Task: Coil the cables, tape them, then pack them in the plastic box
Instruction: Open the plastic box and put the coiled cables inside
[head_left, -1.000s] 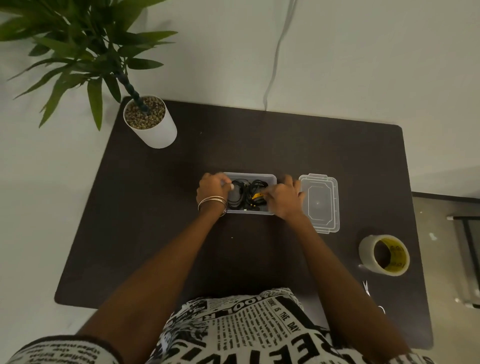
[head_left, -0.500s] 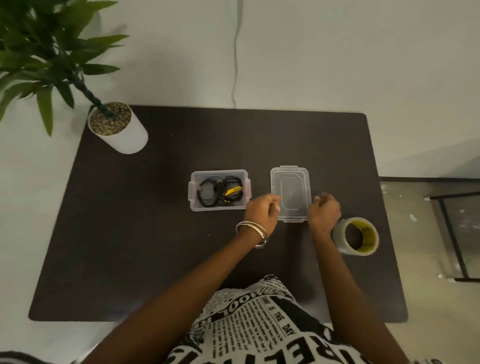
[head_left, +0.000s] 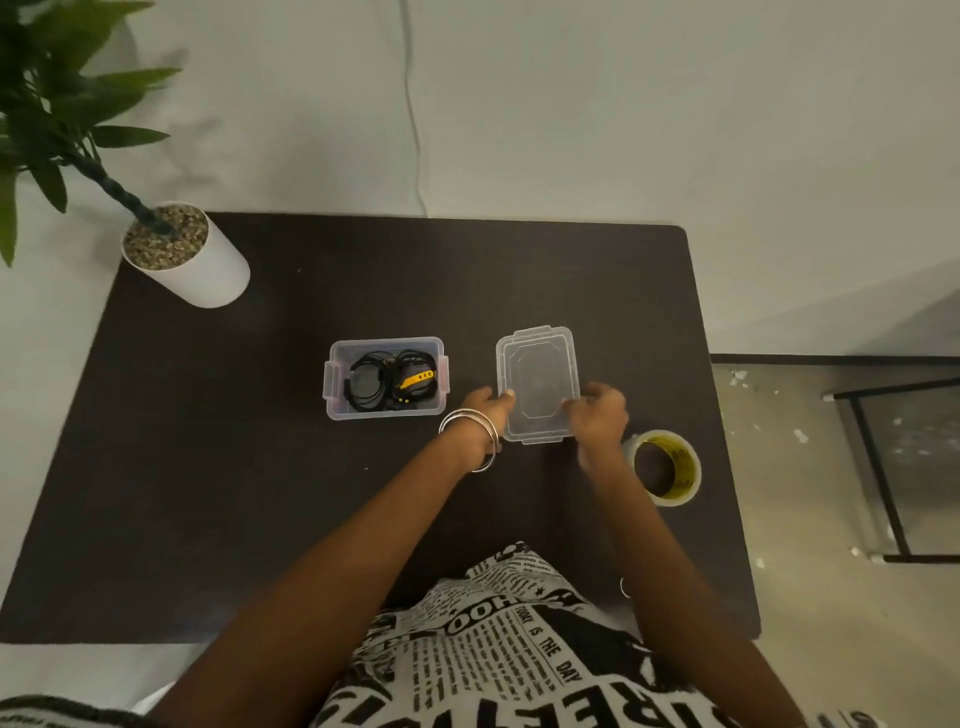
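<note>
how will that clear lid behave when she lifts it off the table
The clear lid looks thin and flat, so probably light and a little flexible. Its smooth plastic may be slippery; both hands, left hand and right hand, grip its near corners, which should steady it.

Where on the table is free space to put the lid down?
Bare table lies left of the plastic box, below the plant pot. Far strip behind lid is bare. Crowded: between both hands and tape roll.

Both arms out over the desk. Left hand (head_left: 483, 408), bangles on wrist, fingers pinching lid's (head_left: 537, 384) left edge; right hand (head_left: 597, 415) gripping its right edge.
</note>
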